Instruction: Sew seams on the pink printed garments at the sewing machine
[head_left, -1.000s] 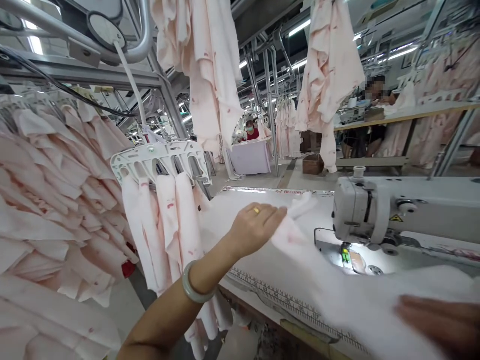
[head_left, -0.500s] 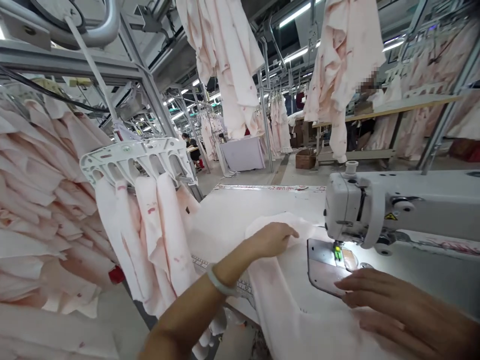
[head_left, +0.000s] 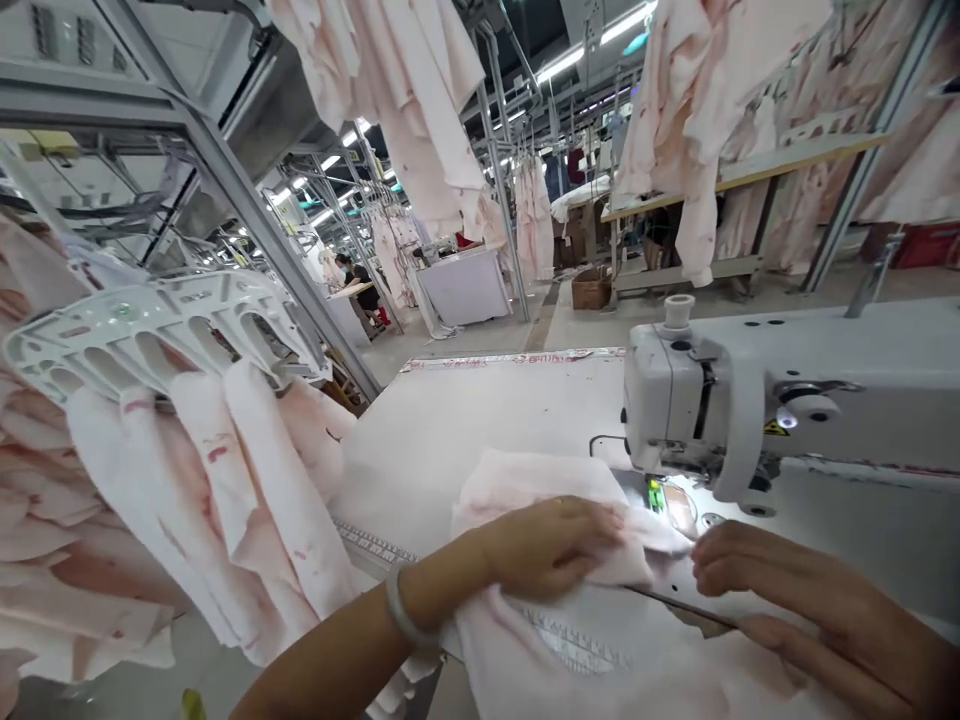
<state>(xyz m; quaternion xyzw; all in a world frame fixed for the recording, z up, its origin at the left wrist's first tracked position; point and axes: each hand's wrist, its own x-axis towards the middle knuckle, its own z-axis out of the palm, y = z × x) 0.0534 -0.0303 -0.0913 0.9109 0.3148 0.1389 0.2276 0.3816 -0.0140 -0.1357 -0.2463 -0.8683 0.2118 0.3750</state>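
Observation:
A pale pink fabric piece (head_left: 525, 480) lies on the white sewing table (head_left: 465, 420) in front of the white sewing machine (head_left: 750, 390). My left hand (head_left: 555, 545), with a ring and a pale bangle on the wrist, presses down on the folded cloth with fingers curled over it. My right hand (head_left: 802, 610) rests on the cloth to the right, its fingers pinching the edge just short of the lit needle area (head_left: 667, 500).
A white plastic hanger rack (head_left: 157, 335) holding several pink fabric pieces hangs at the left. More pink garments (head_left: 420, 100) hang overhead. Other workers sit at tables in the background. A printed ruler strip (head_left: 375, 545) runs along the table's near edge.
My left hand drew the cloth back toward me and folded it near the needle. My right hand moved up to the cloth's edge. The view shifted left and down.

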